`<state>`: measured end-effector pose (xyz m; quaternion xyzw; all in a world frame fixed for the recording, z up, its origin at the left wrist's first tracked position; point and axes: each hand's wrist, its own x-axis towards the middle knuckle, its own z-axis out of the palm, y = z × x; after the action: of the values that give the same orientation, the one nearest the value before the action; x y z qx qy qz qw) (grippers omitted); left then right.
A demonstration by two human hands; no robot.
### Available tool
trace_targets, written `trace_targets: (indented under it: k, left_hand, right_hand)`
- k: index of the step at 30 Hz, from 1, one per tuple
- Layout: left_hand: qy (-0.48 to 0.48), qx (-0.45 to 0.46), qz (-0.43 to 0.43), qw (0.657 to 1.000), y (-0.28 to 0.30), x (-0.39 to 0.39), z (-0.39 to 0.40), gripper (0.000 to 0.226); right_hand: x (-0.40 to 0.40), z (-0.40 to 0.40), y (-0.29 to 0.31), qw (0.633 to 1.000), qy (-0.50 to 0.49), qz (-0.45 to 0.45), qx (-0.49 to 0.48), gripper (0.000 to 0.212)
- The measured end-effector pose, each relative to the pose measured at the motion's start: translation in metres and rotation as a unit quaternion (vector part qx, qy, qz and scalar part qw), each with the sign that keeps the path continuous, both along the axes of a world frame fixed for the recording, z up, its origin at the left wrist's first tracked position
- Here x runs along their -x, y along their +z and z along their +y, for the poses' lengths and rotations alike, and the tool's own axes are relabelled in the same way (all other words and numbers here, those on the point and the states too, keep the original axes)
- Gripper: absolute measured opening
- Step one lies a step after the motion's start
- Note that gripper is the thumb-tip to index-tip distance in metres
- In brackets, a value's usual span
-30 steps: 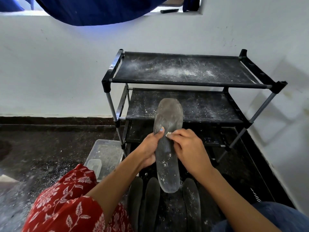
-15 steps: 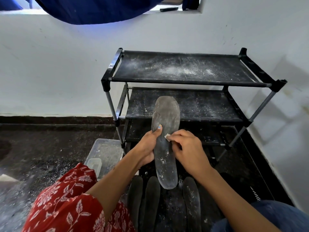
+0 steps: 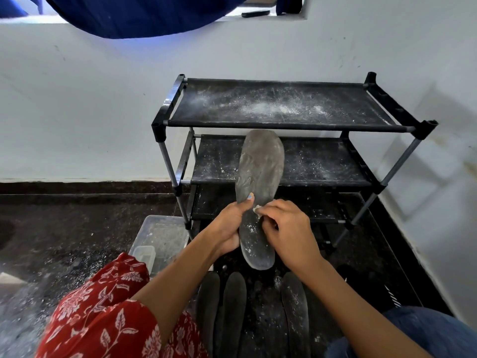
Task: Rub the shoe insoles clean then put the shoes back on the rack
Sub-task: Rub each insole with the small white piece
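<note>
Here the left hand (image 3: 227, 223) grips a grey insole (image 3: 258, 182) upright before the black rack (image 3: 284, 104). The right hand (image 3: 289, 228) pinches a small white piece (image 3: 256, 209) against it, above 3 insoles (image 3: 232, 306) on the floor.

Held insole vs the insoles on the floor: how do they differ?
The held insole is raised in front of the rack, gripped by the left hand; the floor insoles lie flat, untouched. The held insole looks grey and smeared; the floor insoles look darker. Both carry white specks.
</note>
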<state>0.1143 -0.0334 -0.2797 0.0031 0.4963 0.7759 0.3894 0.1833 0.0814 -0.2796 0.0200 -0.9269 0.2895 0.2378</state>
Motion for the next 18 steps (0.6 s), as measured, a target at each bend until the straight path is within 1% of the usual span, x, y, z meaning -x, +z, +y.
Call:
trace_targets:
  k: [3,6,7,9,11,14,18]
  left_hand:
    - [0.005,0.004,0.005,1.0,0.0,0.0,0.0021,0.039]
    - [0.003,0.001,0.005,1.0,0.0017,0.0011,0.0036,0.042]
    - [0.002,0.0,0.005,1.0,0.0029,0.0011,0.0037,0.042]
    - [0.007,0.003,0.002,1.0,0.0042,0.0012,0.0038,0.039]
    - [0.004,0.002,0.003,1.0,0.0039,0.0002,0.0037,0.036]
    - [0.005,-0.003,-0.004,1.0,0.004,-0.0002,0.0024,0.036]
    - [-0.006,-0.021,-0.011,1.0,0.0056,0.0021,-0.0009,0.044]
  right_hand:
    - [-0.0028,0.0011,0.0024,0.999,0.029,-0.03,-0.001,0.02]
    - [-0.0066,0.0014,0.0065,0.995,0.063,-0.063,0.037,0.016]
    - [-0.0076,0.001,0.008,0.995,0.063,-0.052,0.054,0.017]
    - [-0.0064,0.0016,0.0096,0.997,0.041,0.001,0.069,0.019]
    - [-0.0027,0.003,0.0094,0.999,0.018,0.023,0.043,0.022]
    - [-0.0015,0.0006,0.0068,0.999,0.03,-0.003,-0.01,0.025]
    - [-0.0063,-0.0043,0.0067,0.994,0.086,-0.061,0.027,0.02]
